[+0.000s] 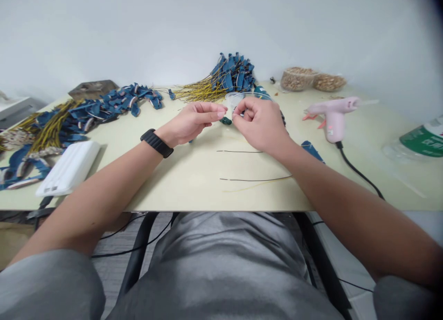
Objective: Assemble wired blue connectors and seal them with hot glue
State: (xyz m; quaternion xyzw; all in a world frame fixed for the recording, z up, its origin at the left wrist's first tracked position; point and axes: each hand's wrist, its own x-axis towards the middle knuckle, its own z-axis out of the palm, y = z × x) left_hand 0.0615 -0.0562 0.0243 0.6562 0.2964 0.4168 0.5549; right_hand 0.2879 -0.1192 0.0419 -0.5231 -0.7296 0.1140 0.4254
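Over the middle of the table, my left hand has its thumb and fingertips pressed together; whatever lies between them is too small to name. Facing it, my right hand is pinched with curled fingers, and what it grips is hidden. A small dark green, shiny piece shows in the gap between the two hands; I cannot tell which hand touches it. Behind the right hand is a clear plastic dish. Thin dark wires lie on the table below the hands. A blue piece rests beside my right forearm.
Blue pieces on yellow stems form a bundle at the back and a long pile at left. A white power bank lies front left. At right are a pink glue gun with its cord and a green-labelled bottle.
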